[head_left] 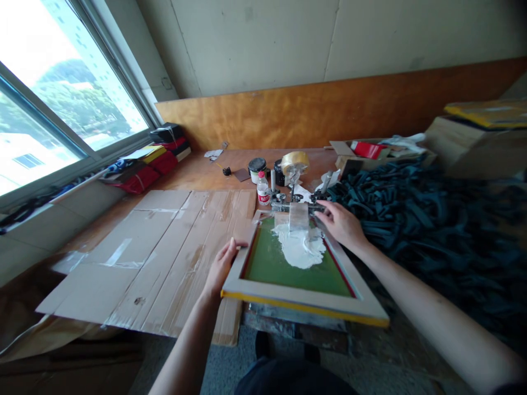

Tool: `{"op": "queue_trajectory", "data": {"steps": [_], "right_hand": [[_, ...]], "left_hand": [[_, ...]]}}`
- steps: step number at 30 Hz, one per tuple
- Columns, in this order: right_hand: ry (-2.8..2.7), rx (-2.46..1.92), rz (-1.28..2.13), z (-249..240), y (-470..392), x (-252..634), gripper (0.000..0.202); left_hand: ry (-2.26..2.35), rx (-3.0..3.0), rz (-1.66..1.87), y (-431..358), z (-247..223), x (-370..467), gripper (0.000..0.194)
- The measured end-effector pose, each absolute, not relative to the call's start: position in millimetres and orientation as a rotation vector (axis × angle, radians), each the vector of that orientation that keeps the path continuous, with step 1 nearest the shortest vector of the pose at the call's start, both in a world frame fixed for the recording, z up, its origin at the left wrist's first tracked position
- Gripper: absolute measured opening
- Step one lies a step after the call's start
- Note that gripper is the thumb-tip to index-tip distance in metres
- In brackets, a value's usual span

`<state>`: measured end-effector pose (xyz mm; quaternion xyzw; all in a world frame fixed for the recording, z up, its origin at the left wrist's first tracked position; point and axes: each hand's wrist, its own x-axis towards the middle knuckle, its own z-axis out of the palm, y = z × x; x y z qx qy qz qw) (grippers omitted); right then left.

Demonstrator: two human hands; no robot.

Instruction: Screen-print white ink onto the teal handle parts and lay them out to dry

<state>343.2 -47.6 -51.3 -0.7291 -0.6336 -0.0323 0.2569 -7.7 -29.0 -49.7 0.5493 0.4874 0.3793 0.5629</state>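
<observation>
Your left grip (224, 260) is at the left edge of the printing frame (288, 297), thumb and fingers drawn together beside a small dark piece (242, 244); you cannot tell from here whether they pinch it. Your right grip (335, 220) is at the far right corner of the frame, fingers partly curled next to the metal clamp (280, 207); whether they close on anything is unclear.

The frame lies between your two arms, its yellow-edged front side nearest you. A patch of white paste (300, 257) spreads over the far part of its green mesh (267, 263), and a flat metal blade (298, 216) stands at the paste, near the clamp.

Behind the frame, on the wooden surface (197, 175), you have a red-capped bottle (263, 193), a dark-lidded jar (257, 165) and a roll of tape (294, 159). Flattened cardboard (160, 258) covers the left side; dark blue-green pieces (411, 219) heap up on your right, with cardboard boxes (461, 142) behind them.
</observation>
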Motion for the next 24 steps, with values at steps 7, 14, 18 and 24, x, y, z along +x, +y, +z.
{"op": "queue_trajectory", "data": {"steps": [7, 14, 18, 24], "right_hand": [[-1.824, -1.973, 0.180, -137.7, -102.4, 332.5, 0.033], [-1.780, -2.122, 0.060, -162.2, -129.0, 260.8, 0.020], [-1.862, -1.914, 0.184, -133.4, -147.7, 211.9, 0.021], [-1.939, -1.863, 0.174, -150.0, -166.8, 304.1, 0.049]], "left_hand": [[0.809, 1.181, 1.136, 23.1, 23.4, 40.1, 0.051], [1.001, 1.047, 0.815, -37.3, -32.3, 59.2, 0.057], [0.989, 0.828, 0.360, -109.0, -108.7, 59.0, 0.062], [1.445, 0.937, 0.574, -75.7, -159.2, -24.6, 0.058]]}}
